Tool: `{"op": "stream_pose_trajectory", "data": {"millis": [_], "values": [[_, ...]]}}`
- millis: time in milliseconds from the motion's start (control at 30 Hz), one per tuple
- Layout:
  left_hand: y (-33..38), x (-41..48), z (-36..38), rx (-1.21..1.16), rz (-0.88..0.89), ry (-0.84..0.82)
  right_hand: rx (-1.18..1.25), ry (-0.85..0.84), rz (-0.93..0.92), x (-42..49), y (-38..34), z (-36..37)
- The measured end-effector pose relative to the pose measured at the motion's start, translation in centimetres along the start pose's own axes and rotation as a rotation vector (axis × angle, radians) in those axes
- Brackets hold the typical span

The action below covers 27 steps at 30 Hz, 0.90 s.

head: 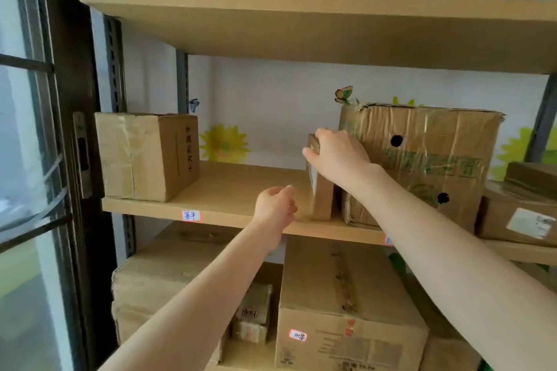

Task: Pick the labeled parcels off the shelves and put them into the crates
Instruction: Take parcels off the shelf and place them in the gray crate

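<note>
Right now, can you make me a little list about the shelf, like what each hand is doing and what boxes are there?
place: middle shelf of a rack
right hand: gripping the top of a thin upright parcel
left hand: loosely curled near the parcel's lower edge, holding nothing
beside the parcel: big crumpled box with two round holes, on its right
far left of shelf: taped brown box
shelf edge: small handwritten tag
crates: not in view

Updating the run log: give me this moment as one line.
stage: picking from middle shelf | right hand: gripping top of narrow upright parcel | left hand: empty, reaching toward it | crates: not in view
</note>
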State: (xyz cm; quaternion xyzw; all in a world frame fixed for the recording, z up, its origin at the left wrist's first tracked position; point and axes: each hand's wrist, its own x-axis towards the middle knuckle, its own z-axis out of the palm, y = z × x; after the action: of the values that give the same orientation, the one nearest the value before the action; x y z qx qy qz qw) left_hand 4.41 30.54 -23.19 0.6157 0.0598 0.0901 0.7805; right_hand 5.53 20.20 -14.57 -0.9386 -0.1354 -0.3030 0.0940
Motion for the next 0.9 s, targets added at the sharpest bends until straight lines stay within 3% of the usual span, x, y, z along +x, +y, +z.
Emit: {"op": "stream_pose_trajectory", "data": {"millis": [100, 200, 400, 567, 733, 900], "values": [[-0.1, 1.4, 0.0, 0.003, -0.032, -0.041, -0.038, -0.037, 0.041, 0.9, 0.0, 1.0], [-0.2, 1.9, -0.5, 0.049, -0.016, -0.092, 0.085, 0.061, 0.044, 0.5, 0.5, 1.1], [0.5, 1.4, -3.2, -0.033, 0.037, -0.12, 0.673, 0.294, 0.197, -2.8, 1.2, 2.0], [0.9, 0.1, -6.7, -0.088, 0.104, -0.114, 1.028, 0.242, 0.332, -5.4, -0.5, 4.1], [0.6, -0.6, -10.7, -0.128, 0.072, -0.143, 1.021, 0.17, 0.337, -7.1, -2.2, 4.5], [-0.8, -1.3, -13.9, -0.179, 0.092, -0.235, 1.149, -0.041, 0.297, -10.9, -2.7, 4.3]]}}
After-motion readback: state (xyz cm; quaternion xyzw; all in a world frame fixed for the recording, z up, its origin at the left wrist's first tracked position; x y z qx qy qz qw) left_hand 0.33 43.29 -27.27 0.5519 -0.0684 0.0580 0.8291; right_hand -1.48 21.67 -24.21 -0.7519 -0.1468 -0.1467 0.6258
